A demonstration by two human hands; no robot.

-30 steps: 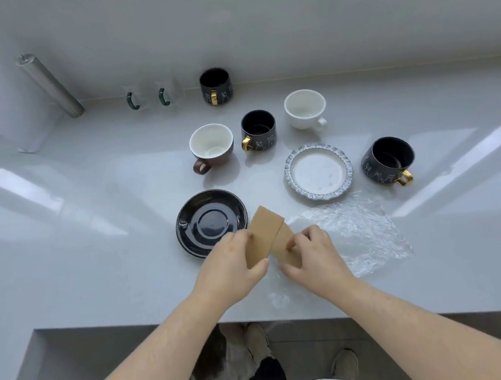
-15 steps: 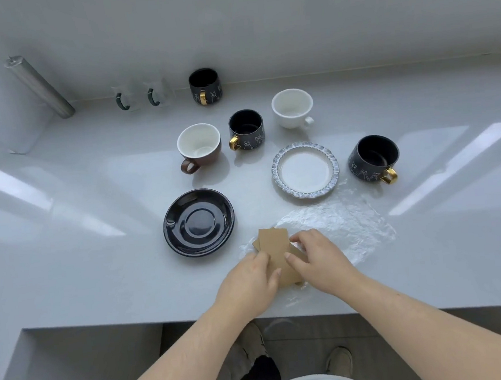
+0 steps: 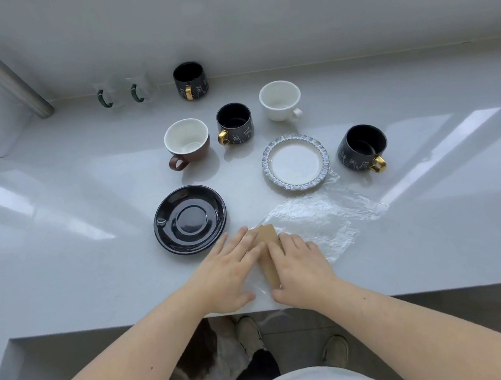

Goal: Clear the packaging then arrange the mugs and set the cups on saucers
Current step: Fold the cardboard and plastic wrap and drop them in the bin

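Both hands, left hand (image 3: pixel 226 275) and right hand (image 3: pixel 300 268), pressed brown card (image 3: pixel 268 249) flat onto plastic wrap (image 3: pixel 321 217), lifted second ago; packaging unclear, cups unsorted.

Saucers (image 3: pixel 190 219) before cups (image 3: pixel 187 140) (wrap (image 3: pixel 321 217) rightward).

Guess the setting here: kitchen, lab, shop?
Probably a home kitchen: a glossy pale grey countertop against a wall, ceramic cups like the brown white-lined cup, and a metal paper-towel holder.
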